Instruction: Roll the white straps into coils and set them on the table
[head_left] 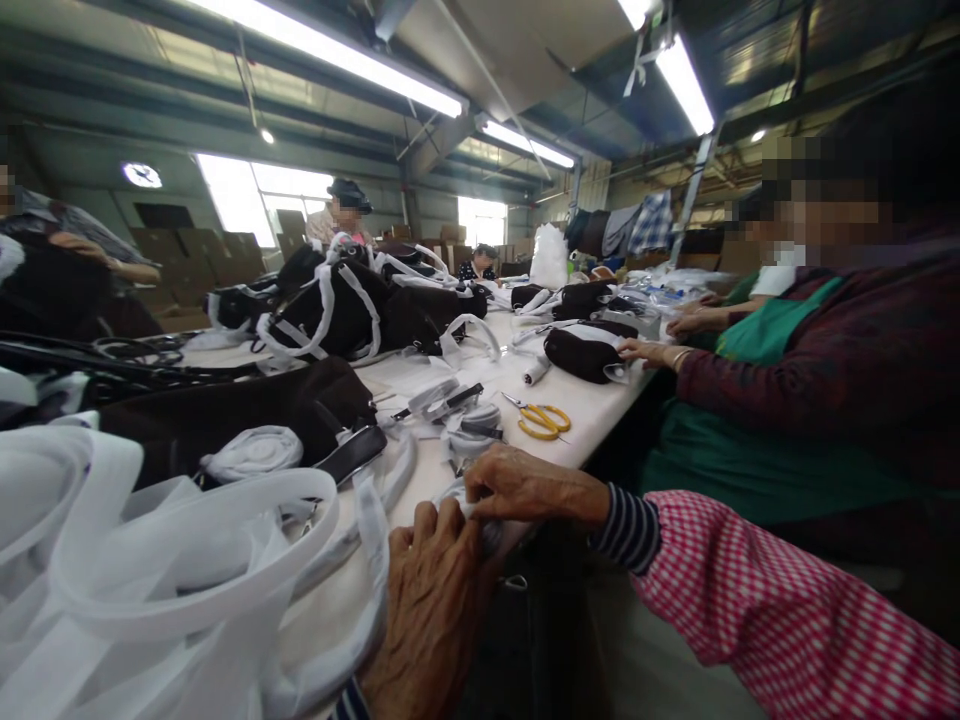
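My left hand (427, 600) rests at the near edge of the white table (585, 405), fingers curled together on a strip of white wrapping (457, 497). My right hand (517, 485), in a pink checked sleeve, pinches the same white strip from the right, just above the left hand. What lies under the fingers is mostly hidden. A black strap with white wrapping (360, 455) runs away to the left of my hands.
Yellow-handled scissors (541, 418) lie on the table beyond my right hand. Black bags with white-wrapped handles (330, 310) crowd the table's left and middle; white wrapped loops (150, 580) fill the near left. A co-worker in a green apron (757, 340) sits close on the right, handling a black bag (581, 355).
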